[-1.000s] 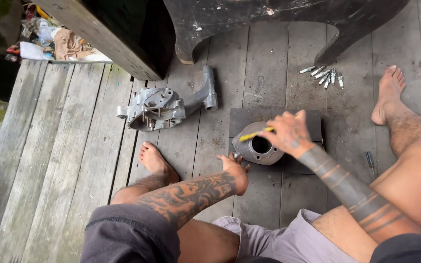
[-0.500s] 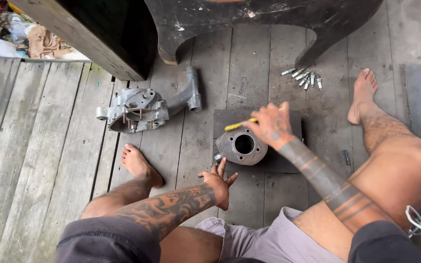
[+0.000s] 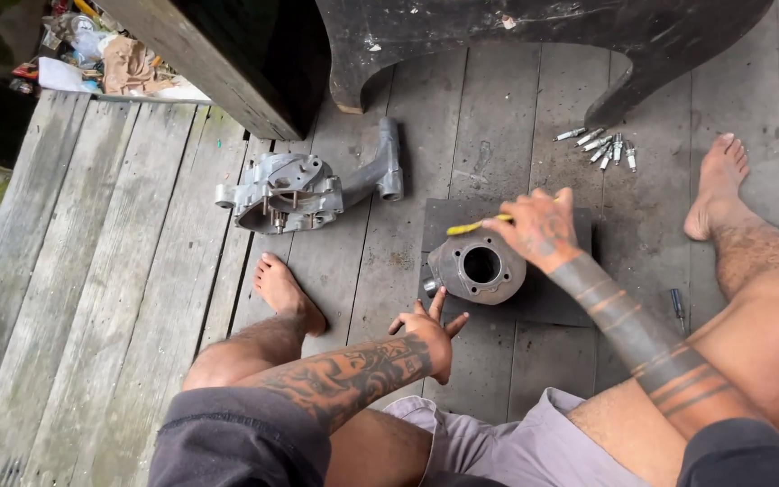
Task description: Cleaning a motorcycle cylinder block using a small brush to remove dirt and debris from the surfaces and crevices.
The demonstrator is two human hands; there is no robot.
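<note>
Left hand (image 3: pixel 427 332) has lifted off the engine cylinder (image 3: pixel 477 265), fingers spread, empty. Right hand (image 3: pixel 541 227) grips yellow tool (image 3: pixel 478 225) above it.

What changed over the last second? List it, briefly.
The left hand let go of the metal cylinder and now hovers beside it with fingers spread. The right hand keeps the yellow tool at the cylinder's top edge. The cylinder, dark mat, engine casing and spark plugs stayed put.

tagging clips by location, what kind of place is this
Probably an outdoor porch or deck used as a makeshift engine repair spot: weathered floor planks, a grey engine cylinder on a dark mat, a crankcase casting and loose spark plugs lying on the boards.
</note>
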